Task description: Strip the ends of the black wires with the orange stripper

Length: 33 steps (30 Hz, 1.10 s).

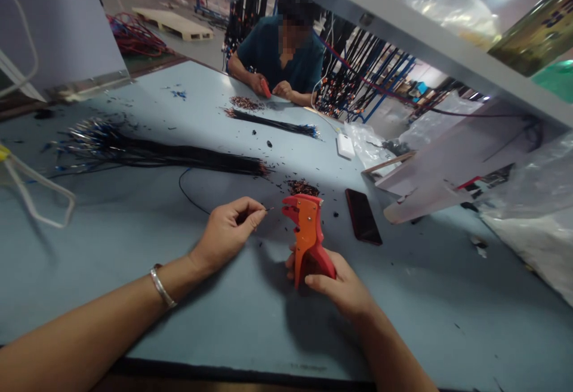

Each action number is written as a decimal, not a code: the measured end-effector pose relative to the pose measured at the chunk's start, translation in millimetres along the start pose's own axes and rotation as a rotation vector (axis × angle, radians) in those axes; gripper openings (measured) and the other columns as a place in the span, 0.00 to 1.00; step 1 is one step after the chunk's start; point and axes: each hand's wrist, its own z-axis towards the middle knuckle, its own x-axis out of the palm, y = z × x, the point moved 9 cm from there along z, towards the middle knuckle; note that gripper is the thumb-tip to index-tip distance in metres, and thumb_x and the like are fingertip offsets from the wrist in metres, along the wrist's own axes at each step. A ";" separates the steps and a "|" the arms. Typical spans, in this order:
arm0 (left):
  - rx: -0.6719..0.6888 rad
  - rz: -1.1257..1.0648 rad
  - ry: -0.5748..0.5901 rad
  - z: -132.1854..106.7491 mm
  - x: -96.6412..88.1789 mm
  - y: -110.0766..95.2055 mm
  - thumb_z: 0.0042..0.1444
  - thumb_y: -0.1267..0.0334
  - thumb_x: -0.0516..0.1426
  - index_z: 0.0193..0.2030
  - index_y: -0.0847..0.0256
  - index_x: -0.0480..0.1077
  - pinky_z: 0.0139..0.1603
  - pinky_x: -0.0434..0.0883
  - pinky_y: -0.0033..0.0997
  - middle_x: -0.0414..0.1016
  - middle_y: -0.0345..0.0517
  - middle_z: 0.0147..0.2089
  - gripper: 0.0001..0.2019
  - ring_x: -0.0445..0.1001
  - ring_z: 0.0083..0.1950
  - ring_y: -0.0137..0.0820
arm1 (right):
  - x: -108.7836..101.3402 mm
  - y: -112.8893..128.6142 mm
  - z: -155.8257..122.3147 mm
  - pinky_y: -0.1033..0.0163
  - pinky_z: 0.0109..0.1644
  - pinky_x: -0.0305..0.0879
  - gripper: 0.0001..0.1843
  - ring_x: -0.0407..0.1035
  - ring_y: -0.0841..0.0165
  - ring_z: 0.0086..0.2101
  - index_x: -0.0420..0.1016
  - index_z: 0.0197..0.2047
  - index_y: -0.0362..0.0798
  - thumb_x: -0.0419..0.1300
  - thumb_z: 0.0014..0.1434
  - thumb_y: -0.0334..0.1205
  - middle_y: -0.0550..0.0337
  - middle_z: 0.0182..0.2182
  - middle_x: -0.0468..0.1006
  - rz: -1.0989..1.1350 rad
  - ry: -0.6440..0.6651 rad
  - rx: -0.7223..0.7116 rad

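Observation:
Between the thumb and forefinger of my left hand [230,228] is the end of a thin black wire [191,201], its tip poking out to the right. The wire loops back behind the hand toward a long bundle of black wires [192,156]. My right hand [342,281] is wrapped round the handles of an orange and red wire stripper [308,225]. The tool stands upright, jaws toward the left, a short gap from the wire tip. Just behind the jaws lies a pile of small dark and copper-coloured scraps [303,187].
A phone [363,216] lies right of the wire stripper. Across the table [215,332] a co-worker [280,52] holds a red tool beside a second wire bundle [273,122]. A white box [345,146] sits near the far edge. A shelf beam [403,28] crosses overhead at right.

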 end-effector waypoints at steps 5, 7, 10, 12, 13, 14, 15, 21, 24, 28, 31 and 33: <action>-0.114 -0.152 0.066 -0.9 12.9 10.9 0.53 0.58 0.57 0.29 0.64 0.70 0.26 0.59 0.23 0.62 0.35 0.22 0.10 0.60 0.25 0.24 | -8.4 27.7 -6.0 0.59 0.40 0.68 0.17 0.71 0.63 0.35 0.71 0.42 0.45 0.52 0.49 0.29 0.56 0.34 0.76 -0.529 -0.189 -0.122; -0.157 -0.210 0.095 -3.0 19.5 14.1 0.53 0.59 0.58 0.29 0.64 0.70 0.26 0.59 0.22 0.62 0.35 0.22 0.10 0.59 0.25 0.23 | -7.0 38.3 -8.7 0.57 0.45 0.67 0.24 0.71 0.61 0.39 0.69 0.49 0.45 0.51 0.47 0.27 0.53 0.39 0.76 -0.716 -0.251 -0.218; -0.218 -0.294 0.116 -6.1 26.8 19.5 0.53 0.57 0.58 0.29 0.64 0.69 0.26 0.58 0.22 0.63 0.35 0.22 0.11 0.59 0.24 0.23 | -2.0 41.1 -9.8 0.54 0.50 0.66 0.31 0.69 0.58 0.45 0.65 0.55 0.44 0.50 0.44 0.27 0.49 0.45 0.74 -0.875 -0.288 -0.308; -0.239 -0.343 0.130 -7.5 30.5 21.9 0.53 0.57 0.59 0.29 0.64 0.70 0.27 0.61 0.22 0.66 0.37 0.23 0.11 0.62 0.25 0.24 | 0.9 38.7 -9.1 0.52 0.50 0.66 0.32 0.69 0.57 0.45 0.64 0.55 0.44 0.51 0.44 0.28 0.47 0.47 0.73 -0.928 -0.296 -0.335; -0.244 -0.369 0.143 -8.0 32.6 22.3 0.52 0.56 0.59 0.29 0.64 0.70 0.29 0.63 0.23 0.69 0.38 0.25 0.11 0.64 0.27 0.25 | 2.6 38.3 -9.1 0.51 0.50 0.66 0.32 0.68 0.56 0.46 0.63 0.56 0.43 0.51 0.44 0.28 0.46 0.48 0.73 -0.954 -0.302 -0.352; -0.248 -0.396 0.163 -8.7 35.3 22.3 0.52 0.56 0.60 0.30 0.64 0.71 0.31 0.65 0.24 0.71 0.40 0.27 0.11 0.66 0.28 0.26 | 4.5 38.2 -9.0 0.50 0.51 0.66 0.33 0.68 0.55 0.46 0.63 0.57 0.43 0.52 0.44 0.28 0.45 0.49 0.72 -0.984 -0.306 -0.368; -0.252 -0.423 0.183 -9.4 38.0 21.9 0.51 0.57 0.60 0.31 0.64 0.71 0.33 0.66 0.25 0.73 0.41 0.29 0.11 0.68 0.30 0.27 | 6.5 38.2 -8.9 0.50 0.51 0.65 0.34 0.67 0.55 0.47 0.62 0.57 0.42 0.52 0.44 0.28 0.45 0.50 0.72 -1.018 -0.310 -0.381; -0.288 -0.493 0.212 -13.3 44.7 19.6 0.49 0.63 0.62 0.29 0.64 0.71 0.34 0.67 0.24 0.73 0.39 0.29 0.07 0.69 0.30 0.26 | 10.7 42.0 -7.7 0.48 0.48 0.65 0.33 0.67 0.54 0.45 0.63 0.57 0.41 0.53 0.45 0.27 0.43 0.48 0.73 -1.179 -0.382 -0.420; -0.279 -0.488 0.221 -13.8 45.7 16.4 0.48 0.63 0.63 0.30 0.64 0.72 0.37 0.68 0.25 0.75 0.40 0.30 0.06 0.71 0.32 0.28 | 9.1 41.9 -6.4 0.48 0.48 0.65 0.33 0.67 0.54 0.45 0.63 0.57 0.40 0.52 0.45 0.27 0.42 0.48 0.73 -1.195 -0.405 -0.429; -0.243 -0.486 0.251 -13.7 48.3 12.8 0.47 0.61 0.63 0.30 0.64 0.74 0.41 0.70 0.29 0.78 0.43 0.32 0.07 0.73 0.34 0.31 | 6.4 40.0 -4.5 0.48 0.49 0.65 0.33 0.67 0.53 0.45 0.63 0.57 0.41 0.53 0.45 0.28 0.43 0.47 0.73 -1.192 -0.414 -0.420; -0.238 -0.485 0.263 -14.4 49.5 14.4 0.47 0.60 0.62 0.31 0.64 0.75 0.43 0.70 0.32 0.79 0.44 0.34 0.09 0.74 0.37 0.34 | 5.8 40.8 -3.9 0.49 0.48 0.65 0.31 0.67 0.54 0.44 0.64 0.55 0.41 0.53 0.45 0.29 0.43 0.46 0.73 -1.184 -0.416 -0.410; -0.249 -0.491 0.278 -15.2 50.9 15.4 0.47 0.60 0.62 0.33 0.64 0.76 0.45 0.69 0.32 0.79 0.45 0.36 0.09 0.74 0.38 0.34 | 6.3 42.0 -3.7 0.49 0.47 0.65 0.30 0.68 0.54 0.42 0.65 0.54 0.41 0.53 0.45 0.29 0.43 0.44 0.74 -1.196 -0.418 -0.404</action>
